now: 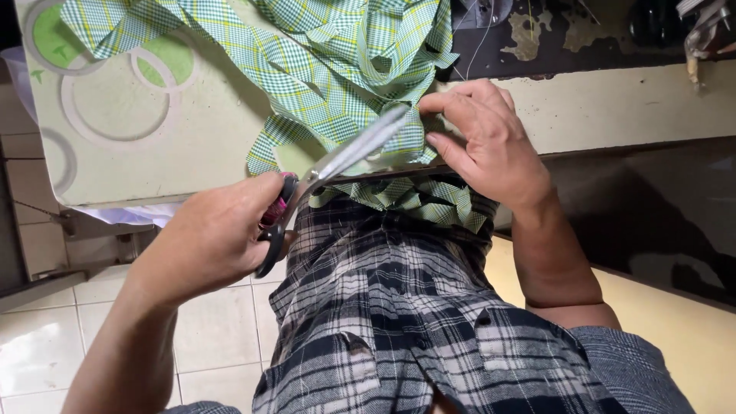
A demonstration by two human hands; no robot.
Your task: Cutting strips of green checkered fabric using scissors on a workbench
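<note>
My left hand [211,238] grips the black and pink handles of a pair of scissors [337,165]. The silver blades point up and to the right, lying against green and yellow checked fabric strips [337,69] heaped on the table [153,153]. My right hand [487,146] pinches and presses the fabric at the table's near edge, right beside the blade tips. Some of the fabric [422,199] hangs over the edge against my black and white plaid shirt [399,307].
The table has a pale green cover with circle patterns. A dark, worn surface [583,34] with thread and tools lies beyond it at the upper right. White floor tiles [46,337] show at the lower left, and a yellow surface [675,330] at the lower right.
</note>
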